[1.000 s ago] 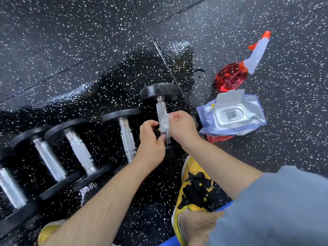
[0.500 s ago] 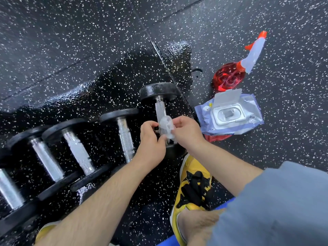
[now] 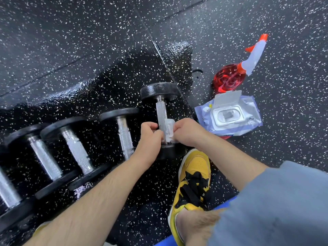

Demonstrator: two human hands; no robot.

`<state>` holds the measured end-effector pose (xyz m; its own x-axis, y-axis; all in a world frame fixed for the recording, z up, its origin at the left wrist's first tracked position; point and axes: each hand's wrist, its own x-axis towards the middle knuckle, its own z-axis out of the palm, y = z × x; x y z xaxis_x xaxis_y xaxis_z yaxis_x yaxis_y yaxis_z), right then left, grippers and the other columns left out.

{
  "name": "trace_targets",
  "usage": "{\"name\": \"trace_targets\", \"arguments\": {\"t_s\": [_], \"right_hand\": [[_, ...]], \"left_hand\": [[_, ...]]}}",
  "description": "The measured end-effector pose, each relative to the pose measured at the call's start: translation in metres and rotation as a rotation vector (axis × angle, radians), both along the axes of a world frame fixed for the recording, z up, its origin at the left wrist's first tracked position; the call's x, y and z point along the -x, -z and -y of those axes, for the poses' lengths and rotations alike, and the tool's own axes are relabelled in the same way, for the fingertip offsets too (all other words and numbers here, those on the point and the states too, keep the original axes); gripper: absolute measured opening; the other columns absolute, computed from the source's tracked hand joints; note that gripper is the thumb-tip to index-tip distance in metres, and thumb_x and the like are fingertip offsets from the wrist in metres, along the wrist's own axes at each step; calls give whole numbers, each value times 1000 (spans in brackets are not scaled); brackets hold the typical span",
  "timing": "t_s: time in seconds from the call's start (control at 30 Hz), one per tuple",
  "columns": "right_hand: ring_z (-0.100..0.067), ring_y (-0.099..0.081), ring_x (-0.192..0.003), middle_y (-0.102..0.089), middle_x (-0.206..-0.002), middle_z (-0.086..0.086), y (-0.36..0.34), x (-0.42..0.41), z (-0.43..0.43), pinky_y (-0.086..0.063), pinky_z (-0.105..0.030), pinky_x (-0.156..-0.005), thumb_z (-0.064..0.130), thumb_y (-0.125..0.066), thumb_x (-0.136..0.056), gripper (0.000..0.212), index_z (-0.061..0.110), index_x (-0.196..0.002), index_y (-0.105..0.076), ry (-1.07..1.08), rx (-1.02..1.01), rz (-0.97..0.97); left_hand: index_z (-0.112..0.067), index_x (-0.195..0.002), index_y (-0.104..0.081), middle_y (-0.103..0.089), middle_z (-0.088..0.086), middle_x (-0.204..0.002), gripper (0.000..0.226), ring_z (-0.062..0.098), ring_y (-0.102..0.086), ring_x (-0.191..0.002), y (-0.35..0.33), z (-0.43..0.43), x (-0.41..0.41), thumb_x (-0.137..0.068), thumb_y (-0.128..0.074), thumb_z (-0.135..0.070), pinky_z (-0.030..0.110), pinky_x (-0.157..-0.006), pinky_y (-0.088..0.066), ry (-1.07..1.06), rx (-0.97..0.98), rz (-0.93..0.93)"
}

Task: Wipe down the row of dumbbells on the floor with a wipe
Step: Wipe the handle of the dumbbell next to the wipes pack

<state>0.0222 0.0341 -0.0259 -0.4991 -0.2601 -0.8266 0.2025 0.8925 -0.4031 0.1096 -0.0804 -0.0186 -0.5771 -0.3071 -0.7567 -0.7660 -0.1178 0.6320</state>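
Observation:
Several black dumbbells with knurled steel handles lie in a row on the speckled floor. The rightmost dumbbell (image 3: 160,93) has a white wipe (image 3: 168,129) wrapped round the near end of its handle. My left hand (image 3: 150,134) and my right hand (image 3: 188,133) pinch the wipe from either side, low on the handle near the closer weight head. The neighbouring dumbbell (image 3: 124,132) lies just left of my left hand, and another dumbbell (image 3: 76,148) lies further left.
An open pack of wipes (image 3: 229,115) lies right of the dumbbell, with a red spray bottle (image 3: 229,79) behind it. My yellow and black shoe (image 3: 193,180) stands just below the dumbbell. The floor round the row is wet and glossy.
Both hands have slid the wipe down the handle toward me, from mid-handle to the near end by the closer weight head.

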Motion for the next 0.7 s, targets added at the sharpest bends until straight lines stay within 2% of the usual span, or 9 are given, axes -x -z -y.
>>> {"name": "trace_targets", "arguments": {"t_s": [0.07, 0.13, 0.23, 0.33, 0.43, 0.57, 0.63, 0.7], "right_hand": [[-12, -53, -65, -62, -68, 4, -6, 1, -2, -42, -24, -59, 9, -74, -76, 19, 20, -64, -65, -54, 4, -38], [-9, -58, -71, -66, -73, 9, -9, 1, -2, -46, -22, -61, 14, -79, -77, 20, 24, -65, -67, -92, 15, -84], [-10, -60, -75, -64, -70, 14, -9, -1, 4, -47, -23, -64, 15, -82, -76, 24, 25, -63, -64, -176, 23, -173], [-12, -61, -78, -63, -70, 11, -11, -5, 14, -47, -24, -64, 22, -81, -77, 26, 26, -60, -62, -272, 21, -261], [-22, -60, -80, -53, -67, 7, -18, -12, 27, -43, -28, -66, 28, -74, -85, 34, 26, -58, -55, -435, 2, -313], [-27, -61, -96, -50, -83, -1, -35, -20, 42, -40, -30, -69, 16, -52, -94, 9, 15, -91, -60, -708, 7, -304], [-27, -61, -100, -58, -96, -5, -39, -23, 44, -41, -31, -73, 11, -47, -93, 21, 12, -108, -62, -784, 19, -268], [-23, -57, -98, -61, -106, -4, -41, -24, 46, -41, -34, -78, 13, -45, -94, 31, 14, -121, -60, -858, 24, -231]], "left_hand": [[-15, -122, -43, -51, -4, -103, 30, 4, -47, -84, 2, 2, 0, -94, -54, -10, 22, -67, -35, -5, 10, 4], [-15, -121, -45, -50, -7, -103, 27, 2, -46, -84, 5, 3, -1, -95, -56, -14, 20, -67, -34, -5, 26, 4], [-16, -118, -47, -52, -7, -103, 23, 2, -47, -85, 5, 4, -2, -97, -55, -17, 22, -69, -34, -33, 14, 8], [-16, -113, -46, -51, -4, -103, 16, 6, -47, -88, 3, 4, -2, -98, -50, -16, 23, -70, -34, -55, -4, 0], [-11, -116, -46, -53, -1, -103, 19, 3, -50, -80, -2, 3, -1, -97, -48, -12, 17, -65, -41, -125, -68, -20], [-5, -113, -52, -56, -2, -87, 37, 10, -51, -72, -1, 1, -1, -79, -47, -20, 19, -58, -44, -315, -172, -59], [-7, -104, -57, -57, -1, -81, 33, 16, -52, -76, 0, 1, -1, -78, -52, -27, 27, -65, -42, -364, -203, -33], [-11, -96, -58, -54, 1, -76, 31, 21, -49, -80, 0, 2, -1, -79, -54, -36, 35, -69, -39, -316, -245, 6]]}}
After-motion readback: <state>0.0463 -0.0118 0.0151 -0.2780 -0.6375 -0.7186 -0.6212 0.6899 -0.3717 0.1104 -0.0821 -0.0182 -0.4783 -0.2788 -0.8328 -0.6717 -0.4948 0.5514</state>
